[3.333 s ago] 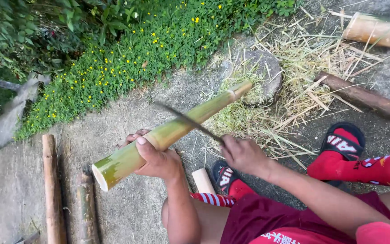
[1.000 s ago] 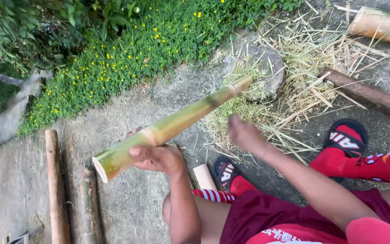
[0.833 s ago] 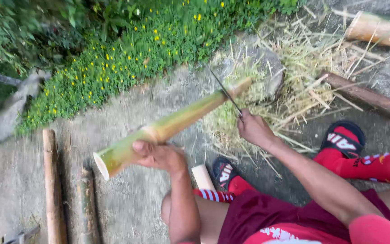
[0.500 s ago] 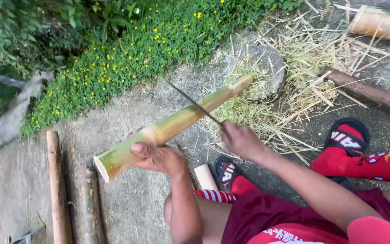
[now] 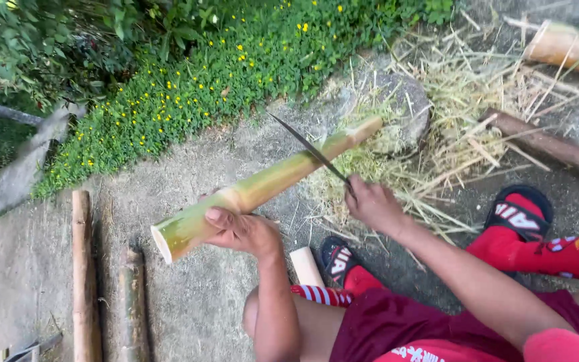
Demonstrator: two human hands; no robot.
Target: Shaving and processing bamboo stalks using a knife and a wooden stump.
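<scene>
Now the knife [image 5: 309, 151] lay across the bamboo pole [image 5: 263, 188], nearer its far end than half a second before, pointing to ten o'clock; another shaving stroke seemed under way. Right hand [image 5: 373, 204] was closed on the handle, left hand [image 5: 242, 231] wrapped round the pole's near end, which slanted toward two o'clock over the stone [image 5: 407, 110]

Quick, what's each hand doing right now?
Left hand: closed around the green bamboo pole, holding it up.
Right hand: closed on the knife, blade against the pole.
</scene>
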